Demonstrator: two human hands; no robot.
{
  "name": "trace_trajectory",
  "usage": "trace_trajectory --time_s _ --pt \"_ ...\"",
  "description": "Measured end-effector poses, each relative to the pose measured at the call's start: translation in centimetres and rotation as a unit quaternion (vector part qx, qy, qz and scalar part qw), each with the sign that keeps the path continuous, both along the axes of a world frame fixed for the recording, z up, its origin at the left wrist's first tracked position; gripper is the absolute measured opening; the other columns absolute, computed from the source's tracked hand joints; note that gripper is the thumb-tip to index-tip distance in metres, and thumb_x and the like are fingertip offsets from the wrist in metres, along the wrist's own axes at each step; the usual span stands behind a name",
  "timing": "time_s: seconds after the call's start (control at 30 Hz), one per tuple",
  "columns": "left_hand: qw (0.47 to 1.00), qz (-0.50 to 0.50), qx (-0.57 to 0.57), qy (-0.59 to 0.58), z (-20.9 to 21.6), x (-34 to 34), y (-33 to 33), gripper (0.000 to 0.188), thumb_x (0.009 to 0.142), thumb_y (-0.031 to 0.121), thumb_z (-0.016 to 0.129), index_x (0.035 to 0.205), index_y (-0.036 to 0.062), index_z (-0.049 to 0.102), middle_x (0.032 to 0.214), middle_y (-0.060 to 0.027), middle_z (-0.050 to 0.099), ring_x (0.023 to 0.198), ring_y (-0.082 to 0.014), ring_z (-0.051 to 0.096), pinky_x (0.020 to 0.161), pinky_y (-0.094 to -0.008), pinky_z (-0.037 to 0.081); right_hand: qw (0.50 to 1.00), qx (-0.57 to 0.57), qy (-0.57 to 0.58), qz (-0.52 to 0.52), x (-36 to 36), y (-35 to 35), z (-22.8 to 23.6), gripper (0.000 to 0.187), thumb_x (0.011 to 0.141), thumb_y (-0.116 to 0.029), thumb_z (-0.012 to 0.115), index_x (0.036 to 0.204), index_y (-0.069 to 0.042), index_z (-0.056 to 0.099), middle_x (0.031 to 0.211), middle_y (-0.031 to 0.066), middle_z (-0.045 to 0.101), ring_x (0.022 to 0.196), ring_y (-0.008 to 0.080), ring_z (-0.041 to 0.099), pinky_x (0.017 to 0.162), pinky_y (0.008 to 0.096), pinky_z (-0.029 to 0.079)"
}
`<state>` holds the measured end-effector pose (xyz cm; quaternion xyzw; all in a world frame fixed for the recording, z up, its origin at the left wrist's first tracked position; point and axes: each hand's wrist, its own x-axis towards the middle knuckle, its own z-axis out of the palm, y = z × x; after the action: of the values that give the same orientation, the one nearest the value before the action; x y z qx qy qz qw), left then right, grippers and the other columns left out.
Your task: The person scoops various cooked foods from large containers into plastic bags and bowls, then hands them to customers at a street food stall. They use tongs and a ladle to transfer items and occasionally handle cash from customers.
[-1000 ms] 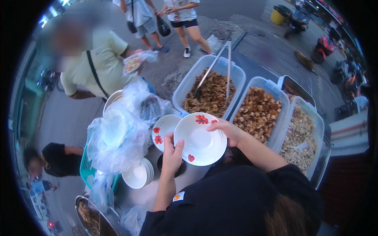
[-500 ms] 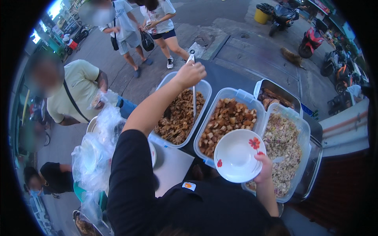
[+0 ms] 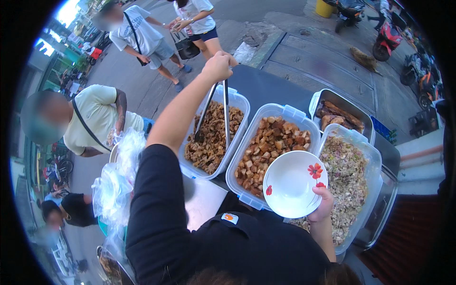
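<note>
My left hand (image 3: 218, 67) is closed around the top of a pair of metal tongs (image 3: 226, 111). The tongs' two arms stand spread apart, reaching down into a clear plastic tub (image 3: 244, 100) of brown chopped meat (image 3: 213, 152). In my right hand (image 3: 323, 205) is a white bowl (image 3: 289, 187) with red flowers, gripped at its right rim. The bowl's inside shows no food. It hangs tilted over the edges of a tub of cubed browned meat (image 3: 270, 147) and a tub of pale chopped mix (image 3: 344, 185).
Behind the pale mix, a metal tray (image 3: 316, 102) holds larger browned meat pieces (image 3: 339, 115). Clear plastic bags (image 3: 114, 185) bunch up left of my arm. A customer in a pale shirt (image 3: 97, 114) stands beyond them, and two people stand across the table (image 3: 270, 88).
My left hand has shifted slightly left and up, and the tongs' arms now show spread apart in the brown meat. The bowl stays in nearly the same place.
</note>
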<state>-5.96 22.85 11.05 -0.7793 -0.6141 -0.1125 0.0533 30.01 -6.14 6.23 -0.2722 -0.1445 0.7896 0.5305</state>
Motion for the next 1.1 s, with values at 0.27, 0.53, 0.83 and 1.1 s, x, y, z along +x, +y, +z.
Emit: trace_trajectory --time_s 0.27,0.53,0.83,1.1 --pt "0.942 -0.035 -0.243 0.23 9.6 -2.8 -11.7 0.037 0.058 0.03 0.077 0.073 -0.0015 0.064 0.076 -0.0182 0.064 0.073 -0.034 0.063 0.066 -0.0404 0.051 0.998 0.008 0.057 -0.004 0.1 0.0 0.4 0.065 0.073 -0.01 0.048 0.134 0.004 0.033 0.129 0.02 0.048 0.116 0.033 0.05 0.102 0.0435 0.038" --pt "0.722 0.067 -0.562 0.399 4.7 -4.2 -20.3 0.088 0.055 0.033 0.081 0.128 0.0028 0.043 0.108 -0.021 0.062 0.098 -0.0325 0.061 0.081 -0.04 0.049 0.985 0.04 0.041 -0.16 2.1 -2.1 1.0 0.064 0.071 -0.014 0.051 0.132 0.003 0.038 0.125 0.0179 0.052 0.113 0.0323 0.053 0.101 0.0424 0.039" --pt "0.787 0.138 -0.52 0.301 -0.8 -9.4 -27.6 0.12 0.06 0.027 0.077 0.146 0.0092 -0.006 0.116 -0.0282 0.054 0.105 -0.0352 0.058 0.087 -0.0412 0.046 0.98 0.043 0.049 -0.186 3.3 -4.1 -0.4 0.062 0.07 -0.012 0.052 0.129 0.003 0.04 0.122 0.0186 0.054 0.11 0.0329 0.055 0.097 0.0428 0.043" --pt "0.851 0.155 -0.373 0.334 7.3 -10.4 -29.4 0.063 0.064 0.01 0.065 0.125 0.012 0.049 0.101 -0.0168 0.062 0.096 -0.0297 0.062 0.078 -0.04 0.051 0.983 0.029 0.04 -0.175 2.4 -2.8 -0.1 0.061 0.07 -0.011 0.051 0.129 0.003 0.04 0.121 0.0188 0.054 0.109 0.0332 0.055 0.098 0.0431 0.043"
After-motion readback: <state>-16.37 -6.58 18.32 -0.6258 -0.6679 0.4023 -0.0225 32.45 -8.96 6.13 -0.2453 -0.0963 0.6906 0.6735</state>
